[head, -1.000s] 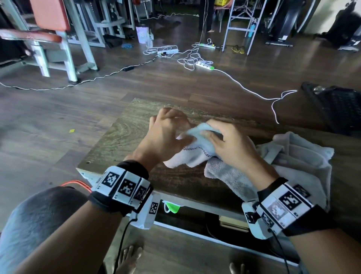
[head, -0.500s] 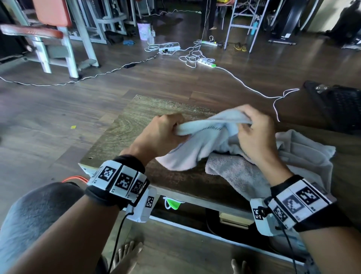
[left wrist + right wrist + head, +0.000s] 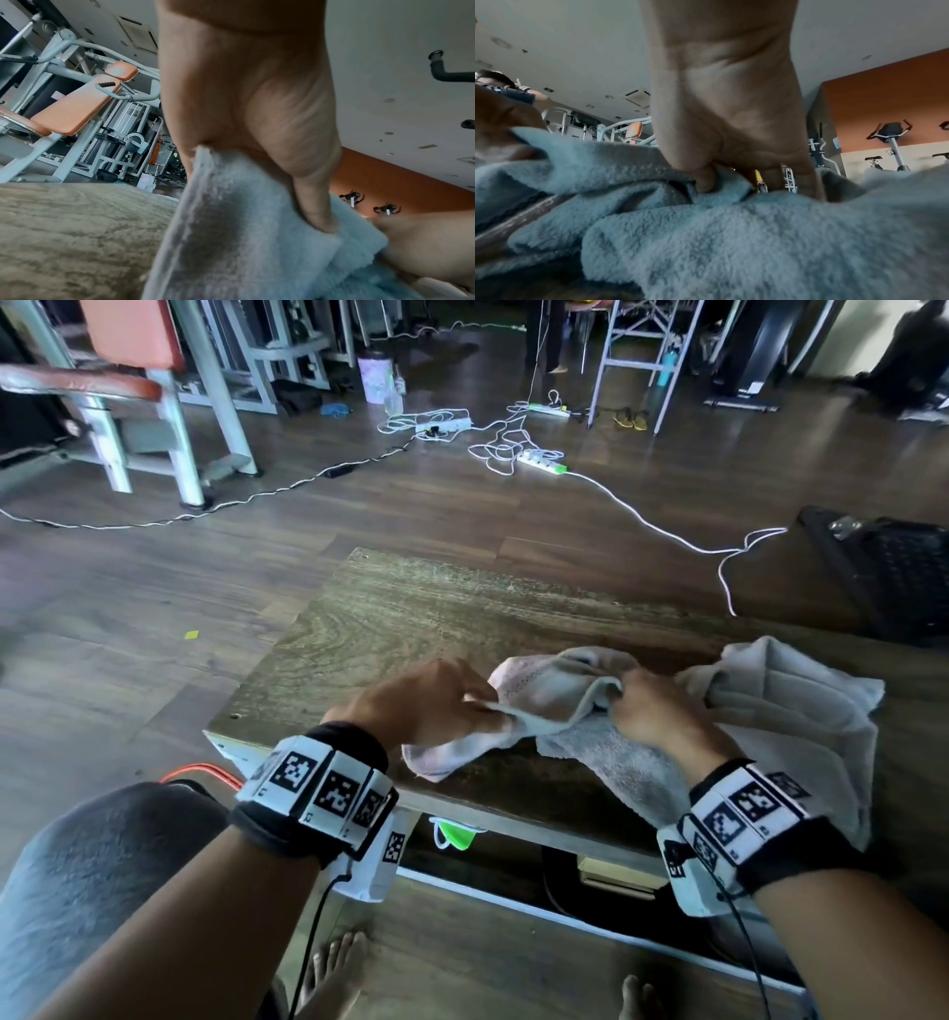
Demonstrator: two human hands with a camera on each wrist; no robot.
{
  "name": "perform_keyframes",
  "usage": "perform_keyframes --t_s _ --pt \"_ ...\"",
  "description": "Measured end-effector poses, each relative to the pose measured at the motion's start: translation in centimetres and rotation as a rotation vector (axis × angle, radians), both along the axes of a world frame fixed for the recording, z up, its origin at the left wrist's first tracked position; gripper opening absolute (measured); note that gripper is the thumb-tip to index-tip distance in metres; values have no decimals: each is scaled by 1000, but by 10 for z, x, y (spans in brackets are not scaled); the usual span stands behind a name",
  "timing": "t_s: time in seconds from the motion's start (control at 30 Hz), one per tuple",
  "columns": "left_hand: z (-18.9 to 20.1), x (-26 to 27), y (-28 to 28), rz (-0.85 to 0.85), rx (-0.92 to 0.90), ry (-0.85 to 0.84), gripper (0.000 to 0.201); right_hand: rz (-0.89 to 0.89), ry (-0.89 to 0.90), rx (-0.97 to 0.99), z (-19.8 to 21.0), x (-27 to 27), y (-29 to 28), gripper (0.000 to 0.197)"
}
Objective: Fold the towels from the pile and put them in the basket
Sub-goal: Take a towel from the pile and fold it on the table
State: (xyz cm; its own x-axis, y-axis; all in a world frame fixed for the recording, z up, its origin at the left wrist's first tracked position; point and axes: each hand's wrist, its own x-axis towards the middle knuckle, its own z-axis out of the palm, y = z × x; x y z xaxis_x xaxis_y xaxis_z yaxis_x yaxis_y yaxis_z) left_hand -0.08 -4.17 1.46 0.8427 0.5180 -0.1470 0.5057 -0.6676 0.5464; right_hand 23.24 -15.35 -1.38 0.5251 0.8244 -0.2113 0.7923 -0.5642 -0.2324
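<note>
A small pale towel (image 3: 544,701) lies low over the wooden table (image 3: 411,618), stretched between my two hands. My left hand (image 3: 436,706) pinches its left edge, thumb pressed on the cloth (image 3: 257,233) in the left wrist view. My right hand (image 3: 647,711) grips its right end, fingers (image 3: 706,178) curled into the folds. Under and right of it sits the pile of grey towels (image 3: 770,737). A dark basket (image 3: 893,572) stands on the floor at the far right.
The table's far half is bare wood. White cables and power strips (image 3: 544,462) trail over the floor beyond it. Gym benches (image 3: 128,377) stand at the back left. My knee (image 3: 102,865) and bare feet (image 3: 334,973) are under the near edge.
My hands have moved apart and come down toward the table, spreading the small towel out between them. It was bunched a second ago and held higher half a second ago.
</note>
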Motion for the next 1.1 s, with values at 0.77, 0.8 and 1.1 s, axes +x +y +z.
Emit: perform_keyframes --t_s 0.77,0.8,1.1 --pt "-2 -37 47 532 287 -354 40 192 364 586 25 -14 42 44" --pt "-6 -35 43 469 271 -324 34 227 363 501 22 -17 43 49" --pt "-40 -26 23 161 78 -34 18 383 433 319 -20 -61 49 50"
